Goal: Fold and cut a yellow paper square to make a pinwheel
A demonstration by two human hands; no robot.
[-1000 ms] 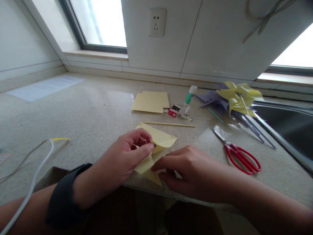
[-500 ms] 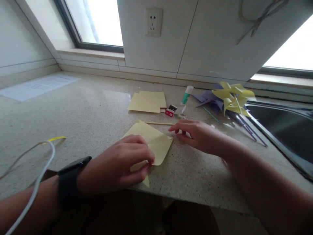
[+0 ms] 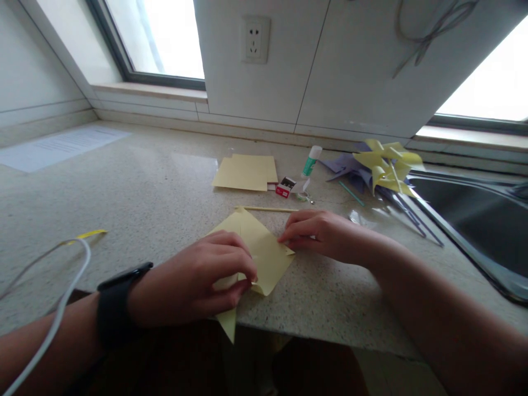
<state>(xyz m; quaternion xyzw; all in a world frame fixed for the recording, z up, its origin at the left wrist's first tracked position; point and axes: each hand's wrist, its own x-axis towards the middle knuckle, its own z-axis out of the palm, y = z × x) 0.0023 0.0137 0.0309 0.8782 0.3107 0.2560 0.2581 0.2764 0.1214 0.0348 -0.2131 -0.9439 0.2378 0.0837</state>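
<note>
A sheet of yellow paper [image 3: 264,245] lies turned like a diamond near the counter's front edge, one pointed flap hanging past that edge. My left hand [image 3: 202,269], with a dark watch on its wrist, pinches the paper at its near side, where the edge curls up. At the right corner, my right hand [image 3: 313,234] has its fingers closed on the paper beside a small slit. Just behind the sheet lies a thin pale stick [image 3: 270,209], its right end reaching my right hand.
Behind are stacked yellow sheets [image 3: 243,173], an open red box [image 3: 284,188] and a glue stick [image 3: 312,160]. Yellow and purple pinwheels [image 3: 388,168] lie beside the sink [image 3: 474,220]. At left are a white cable [image 3: 78,280] and a printed sheet [image 3: 66,146].
My right hand has moved left and down onto the paper's right corner. The paper has shifted toward the counter's edge, its flap hanging lower. My left hand keeps its pinch.
</note>
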